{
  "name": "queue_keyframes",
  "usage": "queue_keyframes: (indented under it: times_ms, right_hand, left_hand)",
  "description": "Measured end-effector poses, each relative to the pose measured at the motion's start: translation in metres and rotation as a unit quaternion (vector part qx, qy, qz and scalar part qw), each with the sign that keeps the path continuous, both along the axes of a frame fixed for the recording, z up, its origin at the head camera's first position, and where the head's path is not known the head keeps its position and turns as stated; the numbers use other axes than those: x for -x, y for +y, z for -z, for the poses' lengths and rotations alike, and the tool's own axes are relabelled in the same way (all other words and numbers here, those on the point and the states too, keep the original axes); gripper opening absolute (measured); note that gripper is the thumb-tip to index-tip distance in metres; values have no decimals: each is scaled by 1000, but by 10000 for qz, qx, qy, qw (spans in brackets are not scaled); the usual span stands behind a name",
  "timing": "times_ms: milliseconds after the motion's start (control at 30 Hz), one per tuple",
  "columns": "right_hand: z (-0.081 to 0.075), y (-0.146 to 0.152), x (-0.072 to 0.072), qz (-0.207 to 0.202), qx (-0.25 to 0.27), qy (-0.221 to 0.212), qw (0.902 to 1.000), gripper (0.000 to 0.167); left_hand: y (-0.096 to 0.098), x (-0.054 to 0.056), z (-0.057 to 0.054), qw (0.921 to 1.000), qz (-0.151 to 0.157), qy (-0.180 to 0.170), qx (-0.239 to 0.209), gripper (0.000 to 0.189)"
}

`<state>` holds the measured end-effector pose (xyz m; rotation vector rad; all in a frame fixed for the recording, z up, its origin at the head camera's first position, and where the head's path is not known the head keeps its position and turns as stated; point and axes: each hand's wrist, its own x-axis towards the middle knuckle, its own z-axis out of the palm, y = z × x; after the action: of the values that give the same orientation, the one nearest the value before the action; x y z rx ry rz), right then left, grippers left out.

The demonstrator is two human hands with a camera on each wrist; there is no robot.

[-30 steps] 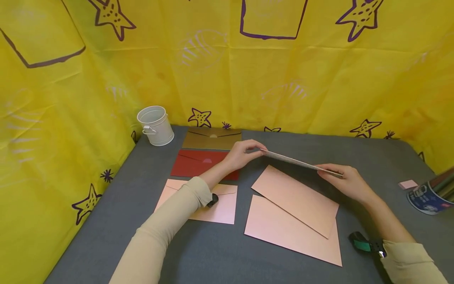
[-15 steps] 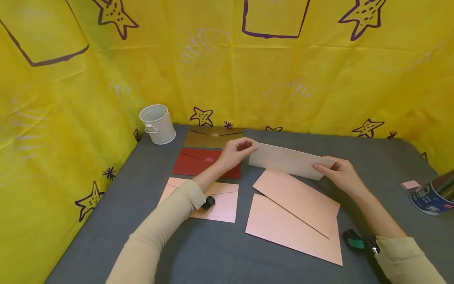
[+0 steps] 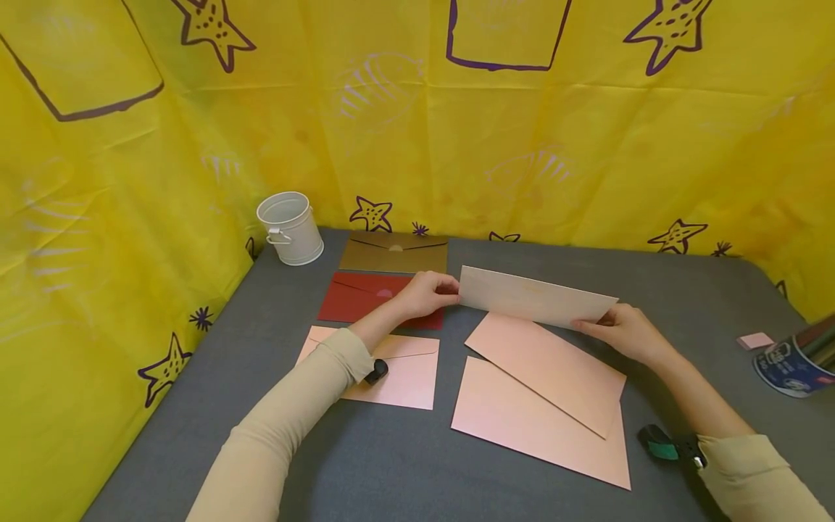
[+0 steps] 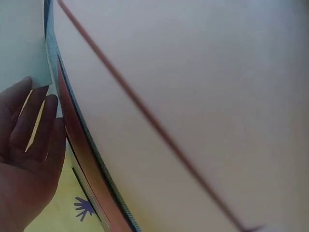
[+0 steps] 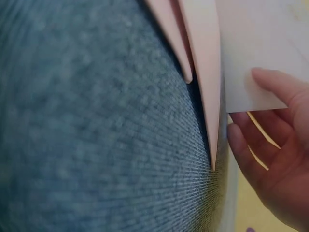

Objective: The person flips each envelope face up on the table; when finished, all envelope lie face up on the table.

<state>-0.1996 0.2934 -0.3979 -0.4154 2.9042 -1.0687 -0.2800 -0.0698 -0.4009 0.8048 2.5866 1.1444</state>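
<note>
A pale rectangular card (image 3: 531,296) stands tilted up above the far end of two overlapping pink sheets or envelopes, its broad face toward me. My right hand (image 3: 626,330) grips its lower right corner, thumb (image 5: 277,83) on the front face and the other fingers behind. At the opposite end, my left hand (image 3: 427,296) pinches the left edge near the bottom corner. Beneath the card, the upper pink piece (image 3: 548,370) lies askew over the lower pink piece (image 3: 522,420). My left forearm crosses over a pink envelope (image 3: 404,380) and hides part of it.
A red envelope (image 3: 349,297) and a gold-brown envelope (image 3: 398,261) lie in a column behind the pink one. A white bucket (image 3: 293,228) stands at the back left. At the right are a blue tin (image 3: 786,366) and a small pink block (image 3: 755,340).
The card has turned from edge-on to show its broad face, and has come down slightly. My left hand has slid from its upper left corner down the left edge.
</note>
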Motion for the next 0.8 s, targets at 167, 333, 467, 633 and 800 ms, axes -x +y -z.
queue_keyframes:
  times_ms: [167, 333, 467, 633, 800]
  right_hand:
    - [4, 1, 2, -91, -135, 110, 9998, 35]
    - [7, 2, 3, -48, -238, 54, 9997, 34]
    - [9, 3, 4, 88, -301, -40, 9995, 33]
    - [10, 2, 4, 140, -339, -58, 9993, 34]
    - [8, 1, 4, 117, -226, -20, 9997, 36]
  left_hand:
    - [1, 0, 1, 9997, 68, 94, 209, 14]
    - [2, 0, 3, 9994, 68, 152, 316, 13]
    - [3, 0, 4, 9991, 22, 201, 359, 15]
    - [3, -1, 3, 9992, -12, 184, 360, 16]
    - [1, -1, 2, 9994, -95, 261, 196, 17]
